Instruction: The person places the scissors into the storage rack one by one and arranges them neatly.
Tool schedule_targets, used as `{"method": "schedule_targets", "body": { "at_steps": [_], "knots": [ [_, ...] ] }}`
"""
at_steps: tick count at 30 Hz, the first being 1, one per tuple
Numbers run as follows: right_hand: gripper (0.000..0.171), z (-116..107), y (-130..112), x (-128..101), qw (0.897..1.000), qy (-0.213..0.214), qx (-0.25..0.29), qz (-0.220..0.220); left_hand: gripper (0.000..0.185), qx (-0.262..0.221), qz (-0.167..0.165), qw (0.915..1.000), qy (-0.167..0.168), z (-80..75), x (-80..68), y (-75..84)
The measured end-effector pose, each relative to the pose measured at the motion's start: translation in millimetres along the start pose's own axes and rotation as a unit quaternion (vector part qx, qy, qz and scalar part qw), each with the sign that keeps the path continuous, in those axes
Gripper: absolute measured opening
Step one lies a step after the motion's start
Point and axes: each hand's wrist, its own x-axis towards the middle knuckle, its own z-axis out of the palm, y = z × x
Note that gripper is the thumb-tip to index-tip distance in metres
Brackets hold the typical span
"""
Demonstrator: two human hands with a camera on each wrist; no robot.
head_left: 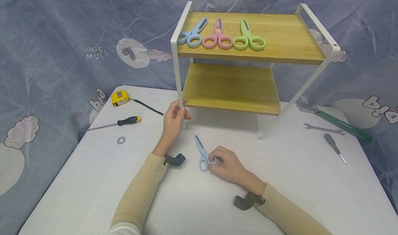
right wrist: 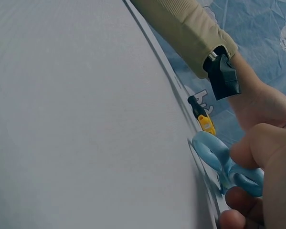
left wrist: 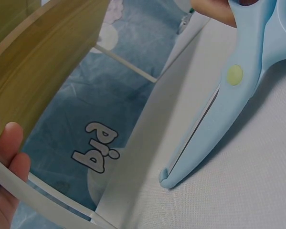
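Note:
A two-tier wooden shelf (head_left: 236, 90) with a white metal frame stands at the back of the white table (head_left: 93, 179). My left hand (head_left: 174, 119) grips its front left leg (left wrist: 42, 193). On the table in front lie light blue scissors (head_left: 201, 152), blades closed and pointing away. My right hand (head_left: 225, 164) pinches their handle rings (right wrist: 231, 164). In the left wrist view the blue scissors (left wrist: 224, 102) lie flat on the cloth. On the top shelf lie blue scissors (head_left: 192, 34), pink scissors (head_left: 218, 36) and green scissors (head_left: 248, 38) side by side.
At the left lie a yellow tape measure (head_left: 120, 97), a black and yellow screwdriver (head_left: 115, 123) and a metal washer (head_left: 121, 140). At the right are a green-handled adjustable wrench (head_left: 335, 121), a small spanner (head_left: 323, 128) and a grey screwdriver (head_left: 334, 147).

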Motion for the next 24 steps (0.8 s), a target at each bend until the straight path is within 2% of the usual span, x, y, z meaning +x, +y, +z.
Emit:
{"method": "schedule_targets", "body": {
  "at_steps": [16, 24],
  "knots": [
    [0.021, -1.5, -0.2, 1.2, 0.999, -0.049, -0.016, -0.003, 0.029, -0.004, 0.002, 1.0, -0.001, 0.6, 0.0, 2.3],
    [0.02, -1.1, 0.0, 0.6, 0.999, -0.044, -0.004, -0.01, 0.029, -0.004, -0.002, 1.0, -0.002, 1.1, -0.7, 3.6]
  ]
}}
